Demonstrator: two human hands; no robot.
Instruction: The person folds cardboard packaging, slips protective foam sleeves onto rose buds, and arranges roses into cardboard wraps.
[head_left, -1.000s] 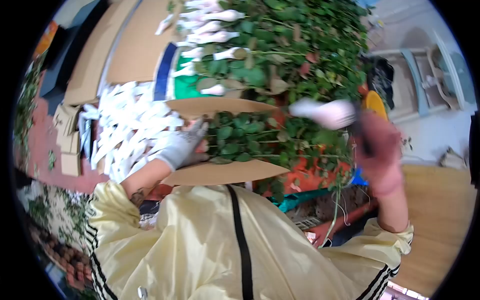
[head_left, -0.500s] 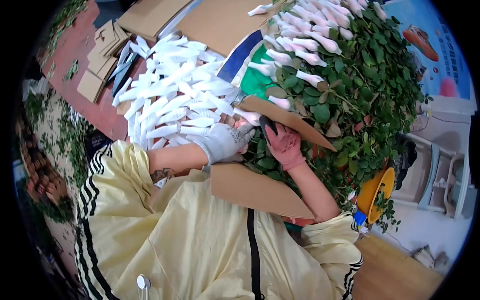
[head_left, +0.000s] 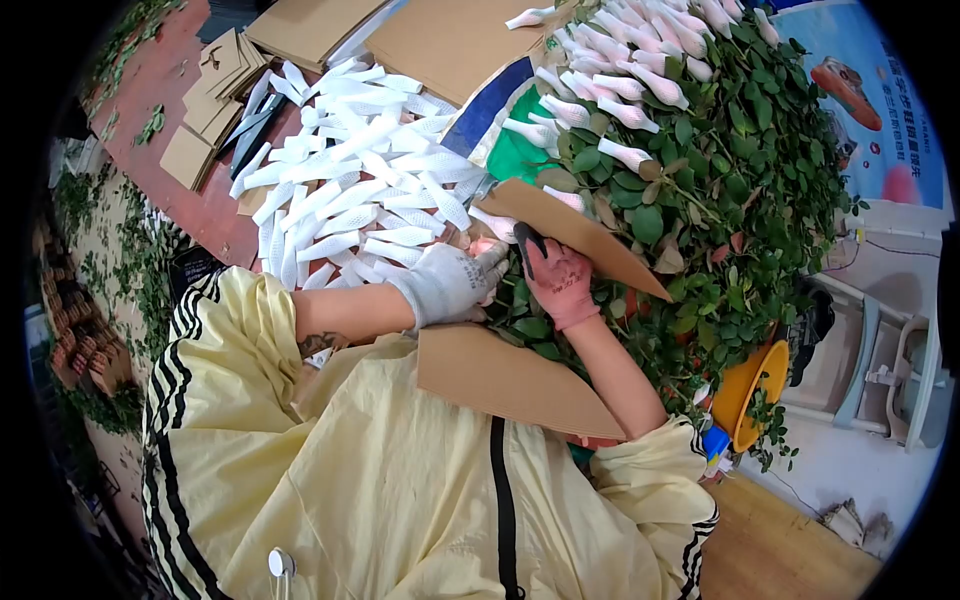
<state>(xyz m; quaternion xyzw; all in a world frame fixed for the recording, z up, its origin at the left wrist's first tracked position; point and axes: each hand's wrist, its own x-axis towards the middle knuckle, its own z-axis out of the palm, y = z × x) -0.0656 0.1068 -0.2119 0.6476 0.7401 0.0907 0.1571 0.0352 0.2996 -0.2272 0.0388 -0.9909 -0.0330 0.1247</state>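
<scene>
My left hand (head_left: 450,283), in a whitish-grey glove, is closed around a pinkish rose head (head_left: 484,246), mostly hidden by the fingers. Close on its right is my right hand (head_left: 557,280), in a pink glove with dark fingertips. Its fingers are curled, and what they hold, if anything, is hidden. Just above both hands lies a rose bud in a white foam net sleeve (head_left: 495,226). Green leaves (head_left: 525,310) show below and between the hands. One curved cardboard piece (head_left: 590,240) stands beyond the right hand, another (head_left: 510,380) against my body.
Many loose white foam net sleeves (head_left: 350,170) are heaped at left on the reddish table (head_left: 150,110). Sleeved rose buds (head_left: 640,60) on leafy stems (head_left: 720,180) pile up at right. Cardboard sheets (head_left: 440,45) lie behind; a yellow basin (head_left: 750,395) is at lower right.
The view has shifted slightly. My right hand has moved a little to the left and down; my left hand stays in almost the same place.
</scene>
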